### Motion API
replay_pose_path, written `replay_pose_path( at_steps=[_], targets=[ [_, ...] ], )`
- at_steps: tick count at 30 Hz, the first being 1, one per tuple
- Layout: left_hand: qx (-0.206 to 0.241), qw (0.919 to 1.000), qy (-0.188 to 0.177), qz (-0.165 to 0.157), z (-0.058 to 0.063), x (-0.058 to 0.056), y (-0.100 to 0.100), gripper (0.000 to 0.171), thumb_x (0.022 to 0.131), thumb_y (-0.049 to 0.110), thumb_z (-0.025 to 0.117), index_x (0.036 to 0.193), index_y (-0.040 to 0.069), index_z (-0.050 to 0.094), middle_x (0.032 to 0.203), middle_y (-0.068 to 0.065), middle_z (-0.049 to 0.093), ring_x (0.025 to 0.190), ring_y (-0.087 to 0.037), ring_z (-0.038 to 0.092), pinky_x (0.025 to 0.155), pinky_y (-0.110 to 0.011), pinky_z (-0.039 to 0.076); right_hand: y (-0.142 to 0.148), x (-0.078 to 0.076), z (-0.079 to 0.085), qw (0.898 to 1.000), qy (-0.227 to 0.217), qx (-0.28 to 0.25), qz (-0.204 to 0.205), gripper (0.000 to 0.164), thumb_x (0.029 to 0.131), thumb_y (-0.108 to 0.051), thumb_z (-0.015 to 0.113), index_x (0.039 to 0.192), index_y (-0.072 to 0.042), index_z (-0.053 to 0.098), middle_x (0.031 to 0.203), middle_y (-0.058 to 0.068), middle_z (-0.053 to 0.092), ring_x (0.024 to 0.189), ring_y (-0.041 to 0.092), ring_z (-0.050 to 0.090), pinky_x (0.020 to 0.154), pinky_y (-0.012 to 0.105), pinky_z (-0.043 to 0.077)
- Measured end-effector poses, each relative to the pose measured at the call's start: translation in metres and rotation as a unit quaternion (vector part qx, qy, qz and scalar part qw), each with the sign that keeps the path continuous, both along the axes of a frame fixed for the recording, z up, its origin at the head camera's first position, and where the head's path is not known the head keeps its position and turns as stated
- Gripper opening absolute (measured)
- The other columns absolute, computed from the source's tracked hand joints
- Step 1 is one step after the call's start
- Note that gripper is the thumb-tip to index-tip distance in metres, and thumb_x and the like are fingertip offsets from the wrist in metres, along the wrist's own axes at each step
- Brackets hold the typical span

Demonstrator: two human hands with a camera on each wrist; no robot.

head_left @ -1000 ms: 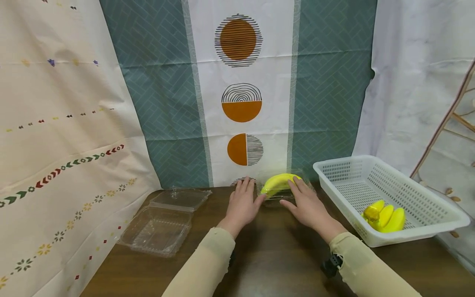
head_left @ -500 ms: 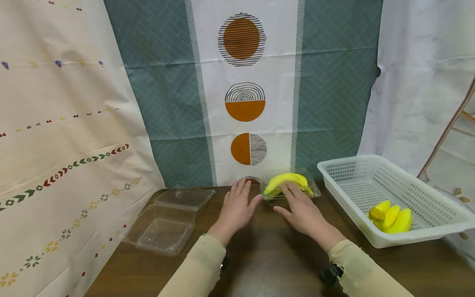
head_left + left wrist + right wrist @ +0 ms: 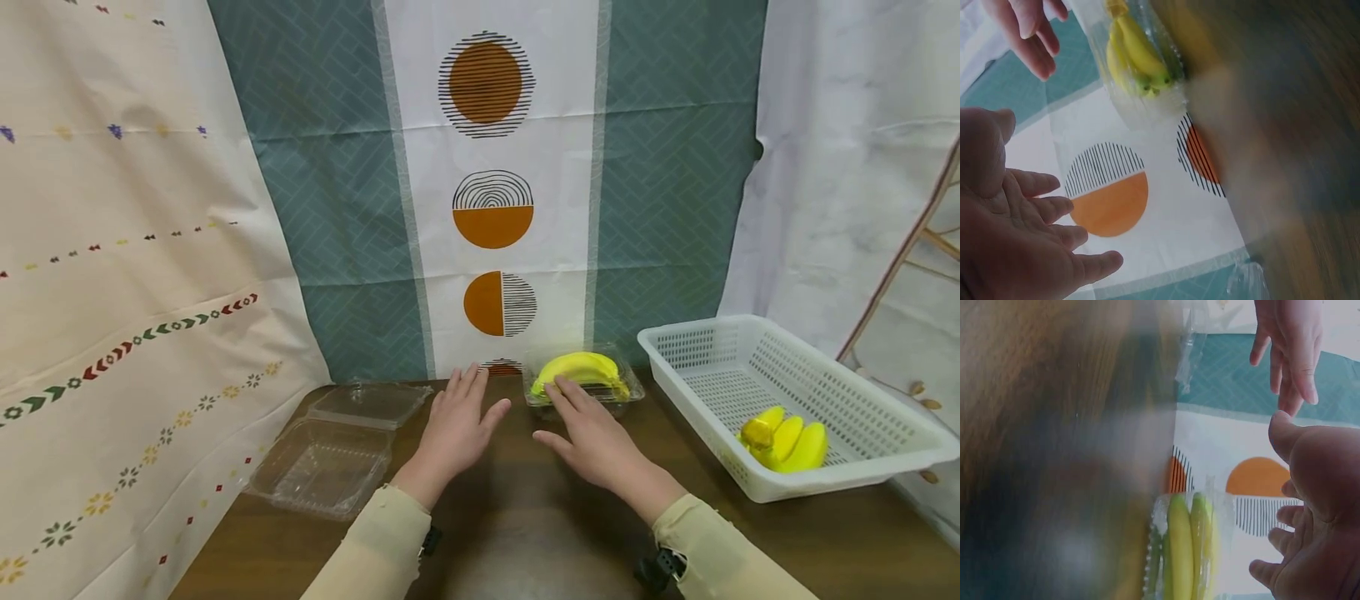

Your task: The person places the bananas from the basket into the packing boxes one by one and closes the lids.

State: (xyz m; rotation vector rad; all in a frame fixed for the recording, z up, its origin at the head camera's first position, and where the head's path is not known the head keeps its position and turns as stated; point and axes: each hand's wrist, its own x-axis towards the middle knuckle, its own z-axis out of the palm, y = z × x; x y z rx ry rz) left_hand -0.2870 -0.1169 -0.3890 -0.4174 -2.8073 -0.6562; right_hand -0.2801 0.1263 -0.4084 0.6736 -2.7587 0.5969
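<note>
At the back of the table, a bunch of bananas (image 3: 579,367) lies inside a clear plastic clamshell box (image 3: 633,390). My left hand (image 3: 455,429) hovers left of that box with its fingers extended, touching nothing. The right hand (image 3: 596,440) is in front of the box, fingers spread, holding nothing; in the head view its fingertips overlap the box's front. Both wrist views show a gap between palm and box. Further left, a second clear clamshell box (image 3: 322,467) stands with its lid (image 3: 371,403) folded back.
A white perforated basket (image 3: 862,387) stands on the right, with another banana bunch (image 3: 787,442) inside near its front corner. Patterned cloths (image 3: 352,208) hang behind and beside the brown wooden table (image 3: 525,533).
Both hands have drawn back from the box with the bananas, toward the person, and the left hand has also moved left. The boxes and basket stay in place.
</note>
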Motion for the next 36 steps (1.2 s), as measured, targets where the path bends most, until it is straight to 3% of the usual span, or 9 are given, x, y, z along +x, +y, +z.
replay_pose_path(
  at_steps=[13, 20, 36],
  targets=[
    [-0.018, 0.9997, 0.008, 0.012, 0.008, 0.012, -0.027, 0.079, 0.114, 0.054, 0.055, 0.172, 0.004, 0.037, 0.179, -0.018, 0.029, 0.168, -0.042, 0.016, 0.130, -0.070, 0.019, -0.018, 0.016, 0.001, 0.999, 0.008, -0.003, 0.049, 0.080, 0.106, -0.044, 0.076, 0.168, -0.004, 0.045, 0.175, 0.021, 0.037, 0.157, 0.046, 0.042, 0.121, 0.065, 0.041],
    [-0.025, 0.9994, -0.003, 0.022, 0.012, 0.017, -0.042, 0.078, 0.113, 0.051, 0.059, 0.171, 0.004, 0.038, 0.179, -0.018, 0.029, 0.168, -0.044, 0.016, 0.130, -0.071, 0.017, -0.030, 0.020, 0.000, 0.997, 0.008, -0.002, 0.079, 0.081, 0.106, -0.045, 0.076, 0.168, -0.003, 0.044, 0.175, 0.021, 0.037, 0.159, 0.044, 0.039, 0.124, 0.064, 0.037],
    [-0.050, 0.9971, -0.010, 0.056, 0.008, 0.020, -0.085, 0.079, 0.113, 0.051, 0.060, 0.170, 0.001, 0.039, 0.179, -0.022, 0.027, 0.167, -0.046, 0.015, 0.128, -0.075, 0.016, -0.058, 0.028, 0.002, 0.992, -0.004, 0.023, 0.128, 0.080, 0.107, -0.046, 0.074, 0.168, -0.004, 0.045, 0.175, 0.020, 0.037, 0.162, 0.041, 0.034, 0.127, 0.062, 0.033]
  ],
)
